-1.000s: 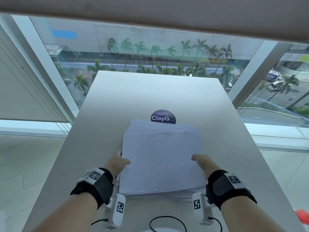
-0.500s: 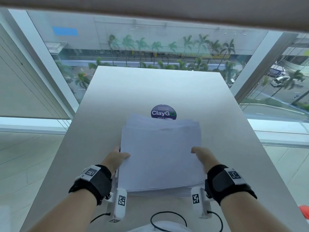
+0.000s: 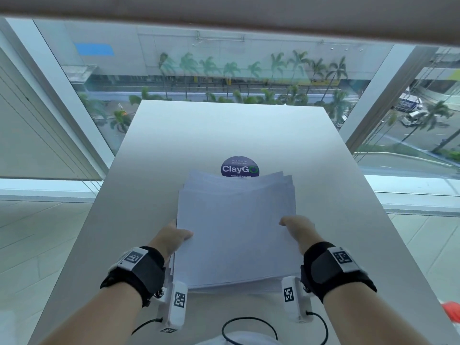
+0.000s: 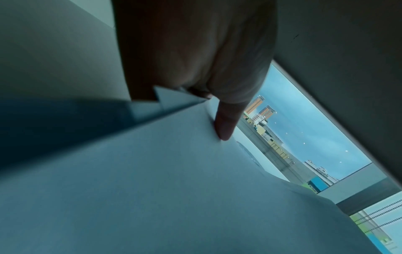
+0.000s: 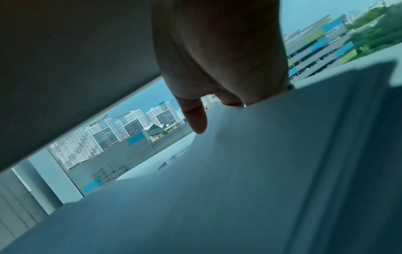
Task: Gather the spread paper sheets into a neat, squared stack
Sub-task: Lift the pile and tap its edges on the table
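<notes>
A pile of white paper sheets [image 3: 236, 227] is held between both hands over the near half of the white table [image 3: 154, 150]. Its far edges are fanned and uneven, and the sheets sag in the middle. My left hand [image 3: 174, 235] grips the pile's left edge, thumb on top and fingers hidden underneath. My right hand [image 3: 296, 227] grips the right edge the same way. In the left wrist view the thumb [image 4: 224, 123] presses on the top sheet [image 4: 152, 171]. In the right wrist view the thumb [image 5: 195, 118] lies on the paper [image 5: 239, 171].
A round purple ClayGo sticker [image 3: 240, 166] sits on the table just beyond the pile. The table's far end meets a large window. A black cable [image 3: 249, 329] loops at the near edge. Something red [image 3: 451, 314] shows at the lower right.
The pile's side edges have been drawn up and inward, so the sheets now bow in the middle and the far corners rise. Both hands kept their hold.
</notes>
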`<action>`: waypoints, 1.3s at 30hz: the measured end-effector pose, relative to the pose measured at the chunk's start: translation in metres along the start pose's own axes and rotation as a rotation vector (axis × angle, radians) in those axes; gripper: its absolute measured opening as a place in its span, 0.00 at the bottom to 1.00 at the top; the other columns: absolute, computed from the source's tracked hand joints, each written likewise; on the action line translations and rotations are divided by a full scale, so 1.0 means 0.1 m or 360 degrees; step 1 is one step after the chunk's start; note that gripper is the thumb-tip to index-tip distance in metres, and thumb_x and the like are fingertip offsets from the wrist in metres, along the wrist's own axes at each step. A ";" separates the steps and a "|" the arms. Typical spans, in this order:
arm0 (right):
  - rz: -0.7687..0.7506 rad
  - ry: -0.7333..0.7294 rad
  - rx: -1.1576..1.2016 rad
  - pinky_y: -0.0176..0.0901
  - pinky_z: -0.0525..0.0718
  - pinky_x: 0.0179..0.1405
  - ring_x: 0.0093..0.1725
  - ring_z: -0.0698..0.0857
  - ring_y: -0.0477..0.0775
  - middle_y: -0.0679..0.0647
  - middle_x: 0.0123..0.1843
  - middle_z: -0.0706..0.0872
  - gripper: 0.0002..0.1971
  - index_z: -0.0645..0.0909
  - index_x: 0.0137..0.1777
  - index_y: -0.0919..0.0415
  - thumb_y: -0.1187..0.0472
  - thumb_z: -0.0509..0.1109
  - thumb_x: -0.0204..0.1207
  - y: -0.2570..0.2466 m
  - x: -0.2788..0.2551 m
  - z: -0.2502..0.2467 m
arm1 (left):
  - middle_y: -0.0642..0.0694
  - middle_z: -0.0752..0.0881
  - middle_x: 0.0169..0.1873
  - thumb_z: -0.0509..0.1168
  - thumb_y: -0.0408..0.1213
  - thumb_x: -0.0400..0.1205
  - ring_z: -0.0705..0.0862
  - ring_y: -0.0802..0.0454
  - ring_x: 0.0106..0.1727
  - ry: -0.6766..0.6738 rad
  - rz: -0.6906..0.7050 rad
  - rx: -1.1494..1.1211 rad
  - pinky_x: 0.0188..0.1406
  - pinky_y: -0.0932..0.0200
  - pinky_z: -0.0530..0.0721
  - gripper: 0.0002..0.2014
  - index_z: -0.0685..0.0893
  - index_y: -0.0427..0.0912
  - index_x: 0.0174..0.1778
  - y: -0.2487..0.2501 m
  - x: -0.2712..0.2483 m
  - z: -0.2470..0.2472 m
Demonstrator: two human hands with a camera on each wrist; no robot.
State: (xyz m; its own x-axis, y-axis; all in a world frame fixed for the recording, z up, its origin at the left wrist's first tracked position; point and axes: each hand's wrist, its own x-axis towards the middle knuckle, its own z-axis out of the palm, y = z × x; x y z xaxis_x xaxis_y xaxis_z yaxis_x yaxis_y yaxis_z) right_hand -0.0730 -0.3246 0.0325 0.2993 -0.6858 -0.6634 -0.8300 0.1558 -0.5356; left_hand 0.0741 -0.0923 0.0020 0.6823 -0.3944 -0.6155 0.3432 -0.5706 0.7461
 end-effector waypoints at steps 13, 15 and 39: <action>-0.0020 -0.0179 0.0481 0.55 0.71 0.63 0.64 0.76 0.66 0.61 0.62 0.76 0.17 0.73 0.65 0.72 0.68 0.64 0.76 0.34 0.14 0.06 | 0.36 0.85 0.57 0.63 0.28 0.75 0.83 0.36 0.57 -0.0024 0.0080 0.0215 0.62 0.39 0.81 0.20 0.76 0.35 0.64 0.02 -0.02 -0.06; -0.0098 -0.0261 0.0549 0.53 0.78 0.50 0.45 0.81 0.64 0.62 0.47 0.81 0.07 0.77 0.52 0.70 0.74 0.61 0.76 0.33 0.13 0.04 | 0.36 0.85 0.56 0.63 0.27 0.75 0.84 0.37 0.57 -0.0033 0.0171 0.0221 0.61 0.41 0.82 0.20 0.78 0.37 0.64 0.05 -0.05 -0.07; -0.1196 -0.0305 0.1244 0.39 0.83 0.54 0.52 0.87 0.47 0.46 0.49 0.92 0.16 0.84 0.51 0.52 0.58 0.75 0.61 0.08 0.06 -0.24 | 0.46 0.87 0.44 0.71 0.26 0.67 0.84 0.46 0.48 0.0332 0.0866 -0.0548 0.53 0.51 0.82 0.14 0.82 0.47 0.44 0.49 -0.26 -0.09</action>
State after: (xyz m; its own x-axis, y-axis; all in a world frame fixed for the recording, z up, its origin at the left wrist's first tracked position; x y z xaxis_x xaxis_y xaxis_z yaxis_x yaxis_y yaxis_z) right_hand -0.0892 -0.3442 0.0367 0.7274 -0.6832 -0.0638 0.1010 0.1987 -0.9749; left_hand 0.0789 -0.1041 0.0564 0.9146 -0.3935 -0.0934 0.0783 -0.0542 0.9955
